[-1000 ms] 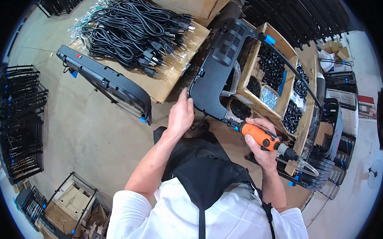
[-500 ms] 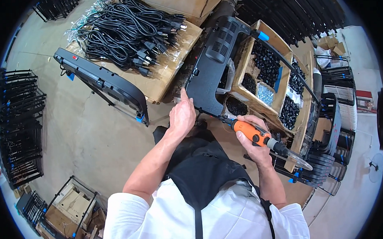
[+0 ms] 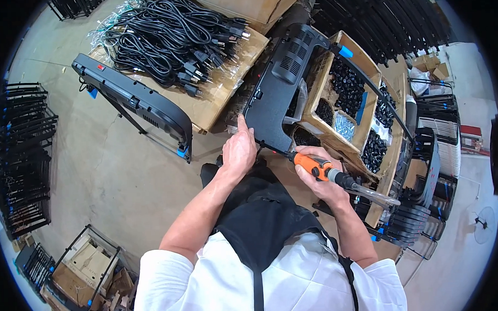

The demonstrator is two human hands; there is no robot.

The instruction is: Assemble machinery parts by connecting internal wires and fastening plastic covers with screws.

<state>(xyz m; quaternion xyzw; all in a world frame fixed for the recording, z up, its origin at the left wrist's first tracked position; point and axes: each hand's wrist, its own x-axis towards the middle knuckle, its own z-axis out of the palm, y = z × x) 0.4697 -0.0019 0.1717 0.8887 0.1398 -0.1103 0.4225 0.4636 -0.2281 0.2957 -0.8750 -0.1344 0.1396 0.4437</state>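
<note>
Steadying the black panel, our left hand stays flat-fingered on its near edge; right hand (fist closed) grips the orange screwdriver, tip now moved up against the panel's lower edge.

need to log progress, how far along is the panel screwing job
Done: one similar black panel rests apart on its stand. In hand: the left hand steadies the black vented panel while the right hand holds the orange power screwdriver at its lower edge. Left: the screws themselves aren't visible, so the count is unclear.
</note>
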